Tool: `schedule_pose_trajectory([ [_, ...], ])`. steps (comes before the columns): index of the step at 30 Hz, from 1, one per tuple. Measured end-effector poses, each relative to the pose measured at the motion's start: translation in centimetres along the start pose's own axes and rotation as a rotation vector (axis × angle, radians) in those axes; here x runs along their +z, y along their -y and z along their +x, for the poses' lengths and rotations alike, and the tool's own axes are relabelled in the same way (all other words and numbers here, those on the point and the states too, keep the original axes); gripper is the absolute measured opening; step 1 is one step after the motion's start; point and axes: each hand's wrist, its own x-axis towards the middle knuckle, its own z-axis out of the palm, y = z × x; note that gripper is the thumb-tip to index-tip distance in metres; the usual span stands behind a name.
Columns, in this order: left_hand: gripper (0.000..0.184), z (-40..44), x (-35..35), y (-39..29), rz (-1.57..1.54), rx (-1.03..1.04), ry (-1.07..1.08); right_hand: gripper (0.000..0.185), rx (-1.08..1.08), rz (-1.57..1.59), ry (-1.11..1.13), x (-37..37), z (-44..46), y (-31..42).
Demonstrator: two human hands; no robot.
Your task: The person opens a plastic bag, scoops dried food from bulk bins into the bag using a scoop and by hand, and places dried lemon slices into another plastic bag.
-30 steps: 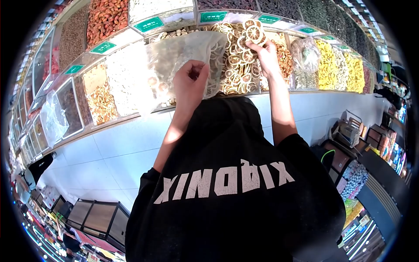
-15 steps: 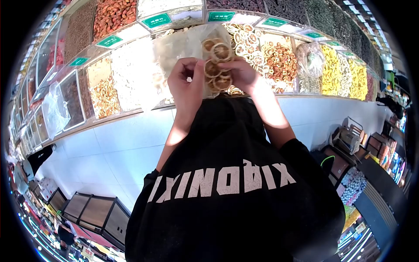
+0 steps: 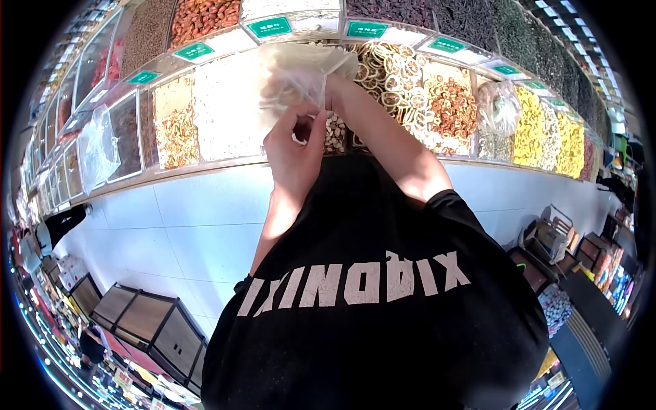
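My left hand (image 3: 295,142) pinches the rim of a clear plastic bag (image 3: 290,68) with thumb and fingers. My right hand (image 3: 333,90) reaches into the bag's mouth; its fingers show only as a blur through the plastic, so their grip is hidden. The bag hangs over the bins, in front of a glaringly lit bin of pale goods. Right beside my right forearm lies a bin of dried citrus slices (image 3: 393,78). Small pale nut-like pieces (image 3: 335,133) show below my right wrist.
Farther right are bins of brown dried slices (image 3: 451,106) and yellow dried flowers (image 3: 529,130). A crumpled plastic bag (image 3: 499,108) rests between them. Another clear bag (image 3: 99,147) hangs at the left. Green-labelled bins (image 3: 205,20) rise behind. A wooden cabinet (image 3: 147,328) stands lower left.
My right hand, with several dried citrus slices at its fingers before, has moved left into the bag. The slices are out of sight now. My left hand keeps its pinch on the bag.
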Motion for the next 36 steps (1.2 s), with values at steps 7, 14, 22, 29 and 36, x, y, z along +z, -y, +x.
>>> schedule_pose_trajectory([
  [7, 0.008, -0.2, 1.4, -0.1, -0.109, -0.001, 0.075, 0.034, -0.318, 0.023, 0.196, 7.0, -5.9, -1.4],
  [14, 0.007, 1.4, 0.3, 1.1, -0.193, -0.013, 0.003, 0.027, -0.177, -0.546, -0.3, 3.7, -9.8, -2.9],
  [22, 0.006, 2.6, 0.7, 1.7, -0.203, -0.031, 0.076, 0.026, -0.319, -1.059, -1.173, -3.5, -23.7, -2.1],
  [29, 0.007, 2.5, 1.0, 1.8, -0.199, -0.033, 0.096, 0.114, 0.034, -1.479, -1.383, -6.0, -25.3, -2.7],
  [36, 0.007, 1.9, 0.9, 1.7, -0.192, -0.071, 0.132, 0.112, 0.184, -1.238, -1.458, -3.0, -19.2, -1.4],
])
